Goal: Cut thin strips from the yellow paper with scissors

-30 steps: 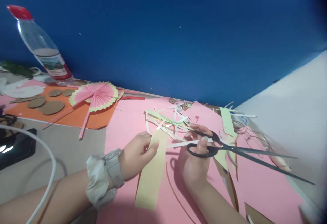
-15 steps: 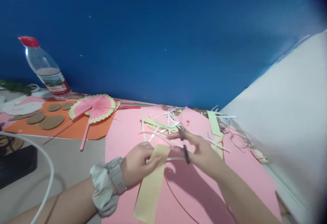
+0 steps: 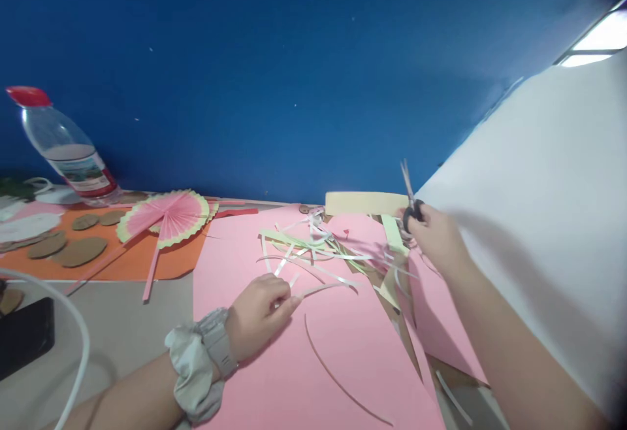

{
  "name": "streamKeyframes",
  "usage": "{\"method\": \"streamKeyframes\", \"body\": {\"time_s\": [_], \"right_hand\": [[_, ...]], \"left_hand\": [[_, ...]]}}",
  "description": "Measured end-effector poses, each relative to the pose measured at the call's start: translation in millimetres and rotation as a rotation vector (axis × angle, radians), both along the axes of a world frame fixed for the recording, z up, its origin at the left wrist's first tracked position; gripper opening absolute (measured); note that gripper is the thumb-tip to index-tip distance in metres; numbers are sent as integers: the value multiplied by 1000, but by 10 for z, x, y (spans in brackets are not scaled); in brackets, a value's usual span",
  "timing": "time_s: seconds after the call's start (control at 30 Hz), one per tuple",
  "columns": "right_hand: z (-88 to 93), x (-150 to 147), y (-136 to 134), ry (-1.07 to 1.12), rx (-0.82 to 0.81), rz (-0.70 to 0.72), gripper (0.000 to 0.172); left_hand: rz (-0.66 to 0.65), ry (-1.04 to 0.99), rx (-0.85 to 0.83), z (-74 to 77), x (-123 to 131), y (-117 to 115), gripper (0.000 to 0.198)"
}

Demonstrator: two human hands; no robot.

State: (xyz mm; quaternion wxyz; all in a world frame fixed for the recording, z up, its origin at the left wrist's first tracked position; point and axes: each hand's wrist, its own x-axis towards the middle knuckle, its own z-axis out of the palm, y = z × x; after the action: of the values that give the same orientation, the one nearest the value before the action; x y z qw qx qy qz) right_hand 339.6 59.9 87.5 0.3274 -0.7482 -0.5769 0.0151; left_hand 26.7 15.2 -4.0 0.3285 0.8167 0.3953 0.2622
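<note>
My right hand (image 3: 434,234) is closed around black-handled scissors (image 3: 409,188), whose blades point up. It also holds one end of a wide pale-yellow paper strip (image 3: 367,203), which stretches left along the foot of the blue wall. Low over the pink paper (image 3: 274,378), my left hand (image 3: 262,312) has its fingers curled and its thumb forward. From its thumb tip runs a thin pale paper strip (image 3: 321,288), pinched there. Just beyond lies a tangle of white and green paper offcuts (image 3: 313,244). A thin curved brown strip (image 3: 337,381) lies on the pink paper.
To the left, a pink and yellow folded paper fan (image 3: 171,214) and brown discs (image 3: 81,251) lie on orange paper (image 3: 183,263). A bottle (image 3: 81,162) stands against the wall. A black phone (image 3: 27,337) and a white cable (image 3: 81,351) are at the left edge.
My right hand has swung right and away from me, carrying the scissors and the yellow strip out of my left hand. The left hand stays low over the pink paper.
</note>
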Motion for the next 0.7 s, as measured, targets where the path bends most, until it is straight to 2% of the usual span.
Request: {"method": "streamKeyframes", "body": {"time_s": [0.07,0.13,0.2,0.23,0.3,0.37,0.43,0.5,0.53,0.6,0.63,0.7], "right_hand": [[131,104,-8,-108,-132,-19,22],[198,80,-53,-184,-226,-32,21],[213,-56,-128,-261,-277,-59,17],[206,-162,-179,-375,-317,-66,18],[166,-439,-314,-453,-341,4,16],[71,-774,-479,-291,-409,160,14],[-96,-1115,-636,-51,-463,396,10],[-314,-1404,-738,232,-546,592,10],[-422,-1516,-762,377,-595,648,16],[-591,-1660,-765,554,-600,656,26],[-635,-1694,-754,574,-591,649,28],[-622,-1698,-734,608,-585,650,29]], "left_hand": [[21,18,-6,5,11,-5,33],[31,-12,17,-1,17,-10,27],[40,-69,93,-21,12,-14,20],[55,-99,136,-36,6,-17,16],[83,-158,180,-74,-14,-21,14],[54,-230,160,-114,-41,-22,37],[-38,-289,110,-139,-68,-21,57],[-121,-322,47,-140,-86,-24,63],[-143,-338,8,-133,-91,-27,62],[-153,-404,-105,-111,-92,-38,58],[-150,-449,-176,-101,-88,-45,55],[-130,-534,-314,-91,-77,-60,54]]}}
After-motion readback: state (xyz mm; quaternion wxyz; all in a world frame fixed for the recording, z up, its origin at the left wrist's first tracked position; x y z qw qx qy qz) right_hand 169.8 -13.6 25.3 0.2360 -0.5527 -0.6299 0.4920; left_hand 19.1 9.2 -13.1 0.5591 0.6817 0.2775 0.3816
